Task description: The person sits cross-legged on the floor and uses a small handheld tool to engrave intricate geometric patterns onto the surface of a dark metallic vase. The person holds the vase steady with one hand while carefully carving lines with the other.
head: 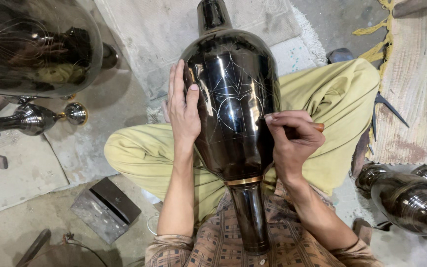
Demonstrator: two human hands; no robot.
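Observation:
A tall glossy black metal vase (233,99) lies across my lap, its neck toward my chest and a brass ring (243,181) around the neck. Thin scratched lines form a heart-like pattern on its belly. My left hand (182,109) lies flat against the vase's left side, fingers spread upward. My right hand (292,141) is closed on a small engraving tool with an orange-brown handle end (319,127), its tip touching the vase's right side. My crossed legs in yellow-green trousers (332,99) support the vase.
A large shiny black vase (35,47) lies at the top left, with a smaller dark metal piece with a brass knob (35,118) below it. More dark vases (411,198) lie at the right. A metal block (106,207) sits on the floor at my left. Woven mats (416,89) cover the floor.

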